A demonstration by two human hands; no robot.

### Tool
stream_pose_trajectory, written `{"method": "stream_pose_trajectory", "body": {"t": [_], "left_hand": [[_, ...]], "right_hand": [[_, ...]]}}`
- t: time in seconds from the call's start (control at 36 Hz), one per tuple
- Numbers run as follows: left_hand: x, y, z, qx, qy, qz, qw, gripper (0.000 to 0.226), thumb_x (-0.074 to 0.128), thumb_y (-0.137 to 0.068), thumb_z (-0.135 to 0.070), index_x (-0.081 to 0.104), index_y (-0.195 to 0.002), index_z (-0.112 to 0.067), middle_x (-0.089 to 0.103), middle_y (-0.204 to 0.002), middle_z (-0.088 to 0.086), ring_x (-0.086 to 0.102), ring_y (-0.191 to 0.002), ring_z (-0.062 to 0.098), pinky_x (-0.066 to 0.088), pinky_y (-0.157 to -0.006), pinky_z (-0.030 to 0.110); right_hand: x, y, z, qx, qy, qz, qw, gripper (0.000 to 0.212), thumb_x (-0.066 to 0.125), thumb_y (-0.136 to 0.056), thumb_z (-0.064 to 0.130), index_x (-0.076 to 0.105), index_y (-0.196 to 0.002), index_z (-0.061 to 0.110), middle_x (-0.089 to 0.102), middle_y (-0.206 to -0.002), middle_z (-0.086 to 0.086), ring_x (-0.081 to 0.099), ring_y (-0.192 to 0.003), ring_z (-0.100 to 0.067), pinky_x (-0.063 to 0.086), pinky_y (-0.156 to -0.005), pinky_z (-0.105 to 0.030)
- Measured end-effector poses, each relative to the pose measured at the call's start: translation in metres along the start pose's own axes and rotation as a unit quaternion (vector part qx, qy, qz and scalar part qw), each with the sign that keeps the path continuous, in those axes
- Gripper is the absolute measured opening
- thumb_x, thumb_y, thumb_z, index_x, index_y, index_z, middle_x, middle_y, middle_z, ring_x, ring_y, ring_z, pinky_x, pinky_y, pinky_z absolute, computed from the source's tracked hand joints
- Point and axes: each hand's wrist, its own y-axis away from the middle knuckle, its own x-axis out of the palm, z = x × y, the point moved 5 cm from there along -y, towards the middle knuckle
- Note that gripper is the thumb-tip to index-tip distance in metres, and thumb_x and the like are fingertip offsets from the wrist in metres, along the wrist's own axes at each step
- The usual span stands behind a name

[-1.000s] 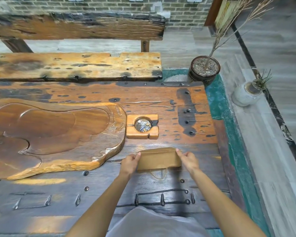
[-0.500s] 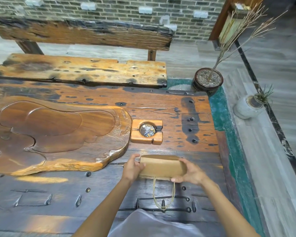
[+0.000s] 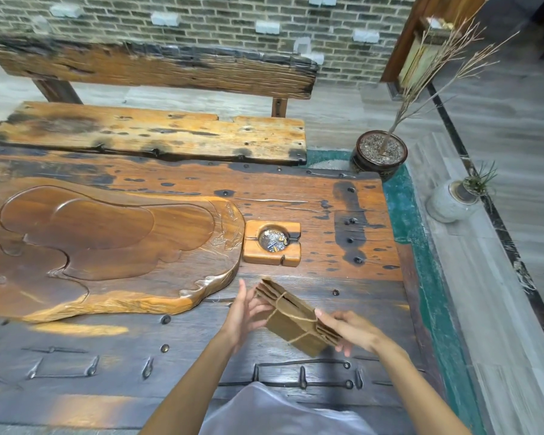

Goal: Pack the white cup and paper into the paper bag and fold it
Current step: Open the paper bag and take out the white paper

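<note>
Brown kraft paper, folded flat into a small paper bag [image 3: 296, 318] with a twine handle wrapped across it, sits tilted between the two hands above the near part of the table. The right hand [image 3: 350, 331] grips the bag's nearer right end, thumb on top and fingers curled underneath. The left hand [image 3: 244, 312] is open, palm turned toward the bag, its fingers spread just beside the bag's left edge; whether they touch the paper cannot be told. Closer than the hands, a patch of white cloth [image 3: 274, 412] shows at the bottom edge, between the two bare forearms. Under the hands lies a dark weathered wooden table [image 3: 107, 356] studded with iron nails and staples. Just beyond the hands stands a square orange wooden ashtray [image 3: 272, 257] with a round bowl holding ash. To the left of the hands and the ashtray spreads a large carved brown wooden tea tray [image 3: 101, 246] with shallow rounded basins. Farther off, past the table's far edge, stands a rough wooden bench [image 3: 151, 133] with a plank backrest. Beyond and to the right of the right hand, a dark round pot [image 3: 379, 155] holding bare dry branches stands on the floor, and farther right a pale grey round vase [image 3: 449, 204] carries a small green plant. A grey brick wall [image 3: 201, 23] closes the far side.
</note>
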Motion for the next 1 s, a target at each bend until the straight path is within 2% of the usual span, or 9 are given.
{"method": "stream_pose_trajectory", "body": {"t": [0.17, 0.28, 0.42, 0.47, 0.61, 0.72, 0.86, 0.92, 1.0], "left_hand": [[0.005, 0.01, 0.017, -0.003, 0.061, 0.018, 0.998, 0.087, 0.036, -0.079, -0.081, 0.045, -0.146, -0.025, 0.06, -0.141, 0.001, 0.058, -0.125, 0.018, 0.05, -0.098, 0.046], [0.013, 0.014, 0.033, -0.014, 0.144, 0.047, 0.988, 0.073, 0.029, -0.084, -0.073, 0.052, -0.139, -0.032, 0.063, -0.137, -0.002, 0.057, -0.127, 0.023, 0.041, -0.11, 0.057], [0.024, 0.021, 0.045, -0.022, 0.156, 0.113, 0.981, 0.065, 0.059, -0.079, -0.044, 0.048, -0.141, -0.033, 0.059, -0.142, -0.003, 0.047, -0.137, 0.028, 0.036, -0.112, 0.06], [0.028, 0.027, 0.044, -0.026, 0.145, 0.119, 0.982, 0.066, 0.06, -0.075, -0.035, 0.049, -0.139, -0.033, 0.057, -0.143, -0.006, 0.051, -0.133, 0.024, 0.038, -0.111, 0.06], [0.035, 0.034, 0.041, -0.023, 0.046, 0.069, 0.996, 0.073, 0.066, -0.077, -0.06, 0.042, -0.141, -0.037, 0.053, -0.135, -0.013, 0.052, -0.126, 0.018, 0.051, -0.102, 0.053], [0.047, 0.04, 0.032, 0.027, -0.034, 0.046, 0.998, 0.063, 0.061, -0.09, -0.05, 0.034, -0.145, -0.035, 0.051, -0.133, -0.015, 0.053, -0.122, 0.011, 0.049, -0.102, 0.041], [0.055, 0.041, 0.028, 0.091, -0.097, 0.036, 0.99, 0.038, 0.06, -0.094, -0.039, 0.067, -0.109, -0.005, 0.075, -0.083, 0.014, 0.073, -0.078, 0.024, 0.059, -0.076, 0.03], [0.045, 0.031, 0.038, 0.061, -0.161, -0.009, 0.985, 0.04, 0.053, -0.098, -0.042, 0.074, -0.087, -0.009, 0.076, -0.074, 0.005, 0.072, -0.072, 0.019, 0.056, -0.072, 0.028], [0.037, 0.022, 0.046, 0.062, -0.208, -0.048, 0.975, 0.047, 0.053, -0.098, -0.017, 0.056, -0.051, -0.016, 0.055, -0.045, -0.013, 0.051, -0.05, 0.003, 0.037, -0.061, 0.026]], "right_hand": [[0.02, 0.009, 0.012, -0.046, 0.017, -0.007, 0.999, 0.055, 0.024, -0.095, 0.068, 0.053, -0.126, 0.035, 0.069, -0.062, -0.001, 0.065, -0.055, -0.011, 0.045, -0.067, -0.015], [0.027, 0.005, 0.015, -0.104, 0.013, -0.032, 0.994, 0.042, 0.029, -0.101, 0.055, 0.059, -0.115, 0.03, 0.067, -0.06, -0.002, 0.061, -0.051, -0.01, 0.058, -0.066, -0.026], [0.029, 0.004, 0.02, -0.138, 0.013, -0.064, 0.988, 0.032, 0.033, -0.105, 0.039, 0.058, -0.095, 0.023, 0.064, -0.057, 0.001, 0.063, -0.051, -0.01, 0.055, -0.066, -0.023], [0.028, 0.006, 0.023, -0.138, 0.0, -0.072, 0.988, 0.034, 0.033, -0.106, 0.036, 0.058, -0.093, 0.016, 0.063, -0.055, 0.001, 0.064, -0.051, -0.009, 0.055, -0.067, -0.023], [0.032, 0.007, 0.027, -0.158, -0.027, -0.081, 0.984, 0.039, 0.035, -0.106, 0.03, 0.058, -0.089, 0.003, 0.065, -0.06, 0.0, 0.067, -0.056, -0.014, 0.056, -0.066, -0.025], [0.038, 0.011, 0.031, -0.193, 0.026, -0.095, 0.976, 0.038, 0.039, -0.105, 0.029, 0.055, -0.07, 0.023, 0.064, -0.054, 0.009, 0.063, -0.055, -0.001, 0.049, -0.067, -0.014], [0.043, 0.01, 0.037, -0.203, 0.001, -0.085, 0.976, 0.03, 0.045, -0.103, 0.028, 0.057, -0.075, 0.024, 0.07, -0.063, 0.001, 0.066, -0.06, -0.001, 0.053, -0.072, -0.019], [0.044, 0.009, 0.038, -0.192, -0.039, -0.089, 0.977, 0.028, 0.048, -0.102, 0.027, 0.06, -0.08, 0.015, 0.073, -0.067, -0.008, 0.068, -0.061, -0.006, 0.052, -0.069, -0.017], [0.041, 0.007, 0.034, -0.148, -0.069, -0.118, 0.98, 0.028, 0.058, -0.097, 0.03, 0.063, -0.082, 0.006, 0.075, -0.07, -0.01, 0.067, -0.059, -0.008, 0.05, -0.064, -0.014]]}}
